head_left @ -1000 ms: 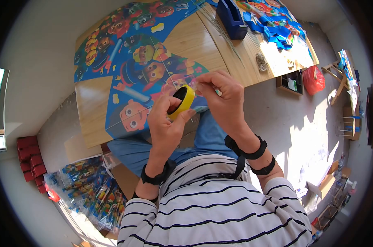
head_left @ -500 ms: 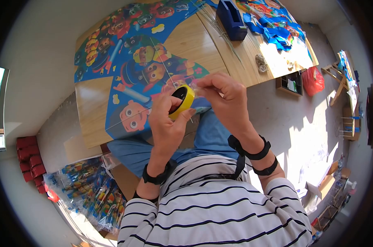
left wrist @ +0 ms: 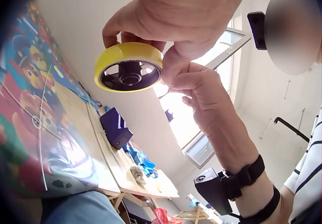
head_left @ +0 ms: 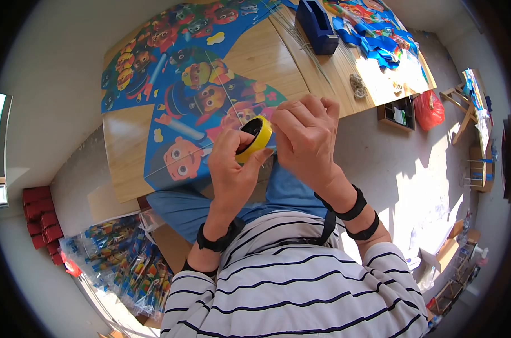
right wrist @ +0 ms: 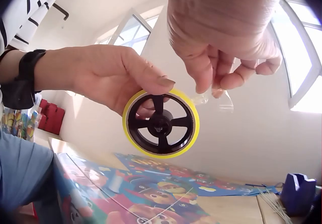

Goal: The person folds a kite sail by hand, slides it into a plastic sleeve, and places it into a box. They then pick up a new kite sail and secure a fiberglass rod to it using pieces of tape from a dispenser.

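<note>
My left hand (head_left: 233,169) grips a yellow tape roll (head_left: 260,141) with a black spoked core, thumb on its rim and fingers at the core. Close against the roll's right side is my right hand (head_left: 309,141), its fingers curled. In the right wrist view a clear piece of tape (right wrist: 226,102) hangs at the fingertips of the right hand (right wrist: 226,43), and more clear film lies by the roll's rim. Under both hands, a printed cartoon sheet (head_left: 179,129) with thin rods across it covers part of the table (head_left: 267,56).
A dark blue tape dispenser (head_left: 317,28), thin sticks, a twine bundle (head_left: 358,85) and blue ribbons (head_left: 382,50) lie on the table's far right part. A red bag (head_left: 429,110) stands on the floor at right. Packed colourful items (head_left: 123,265) lie at lower left.
My right hand has turned, its knuckles now facing up, and sits close beside the roll. The left hand with the roll has shifted slightly to the right.
</note>
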A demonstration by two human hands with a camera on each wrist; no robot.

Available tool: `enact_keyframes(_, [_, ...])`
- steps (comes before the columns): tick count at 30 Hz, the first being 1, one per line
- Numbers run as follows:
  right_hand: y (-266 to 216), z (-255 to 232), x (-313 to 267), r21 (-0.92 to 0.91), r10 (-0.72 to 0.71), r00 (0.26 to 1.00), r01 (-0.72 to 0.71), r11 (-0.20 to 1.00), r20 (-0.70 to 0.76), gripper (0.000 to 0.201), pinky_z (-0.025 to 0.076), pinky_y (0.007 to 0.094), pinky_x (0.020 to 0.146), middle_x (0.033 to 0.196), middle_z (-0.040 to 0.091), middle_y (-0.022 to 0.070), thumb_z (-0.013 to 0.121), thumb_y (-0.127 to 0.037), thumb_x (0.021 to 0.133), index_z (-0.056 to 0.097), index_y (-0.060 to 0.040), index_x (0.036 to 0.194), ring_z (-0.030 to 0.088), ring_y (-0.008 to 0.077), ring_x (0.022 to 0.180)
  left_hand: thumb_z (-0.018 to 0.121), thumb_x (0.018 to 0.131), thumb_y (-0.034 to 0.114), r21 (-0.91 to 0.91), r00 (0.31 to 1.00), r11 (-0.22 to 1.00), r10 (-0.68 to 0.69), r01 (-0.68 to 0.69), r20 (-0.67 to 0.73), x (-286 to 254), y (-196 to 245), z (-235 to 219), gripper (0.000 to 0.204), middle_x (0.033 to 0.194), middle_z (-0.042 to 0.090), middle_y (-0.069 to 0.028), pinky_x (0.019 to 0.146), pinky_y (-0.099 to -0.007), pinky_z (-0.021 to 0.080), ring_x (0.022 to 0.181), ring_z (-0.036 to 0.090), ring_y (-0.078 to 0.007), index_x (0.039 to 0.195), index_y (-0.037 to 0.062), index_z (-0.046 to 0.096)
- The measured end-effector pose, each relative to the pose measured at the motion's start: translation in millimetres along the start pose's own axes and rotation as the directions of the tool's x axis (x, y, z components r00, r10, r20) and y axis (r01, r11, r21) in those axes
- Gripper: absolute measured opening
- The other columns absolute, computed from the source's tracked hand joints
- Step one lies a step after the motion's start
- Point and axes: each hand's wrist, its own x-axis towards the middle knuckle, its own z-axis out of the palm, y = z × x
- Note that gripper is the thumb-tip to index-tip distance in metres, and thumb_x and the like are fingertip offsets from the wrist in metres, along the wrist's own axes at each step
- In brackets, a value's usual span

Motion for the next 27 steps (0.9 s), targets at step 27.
enact_keyframes(27, [42,-36,17,0.661,0.538,0.677,-0.702,0.266,0.502,0.036,0.054,0.0245,0.070,0.088,0.071,0.0080,0.084,-0.018,0.082,0.071,0.0070,0.105,0.066,0.0112,0.081,0.085,0.077,0.010,0.488,0.677,0.577,0.735,-0.655,0.040,39,6,11,0.027,0.093,0.062,-0.0063,0.093,-0.0498,0.046,0.090,0.059,-0.0270,0.094,0.0074,0.064])
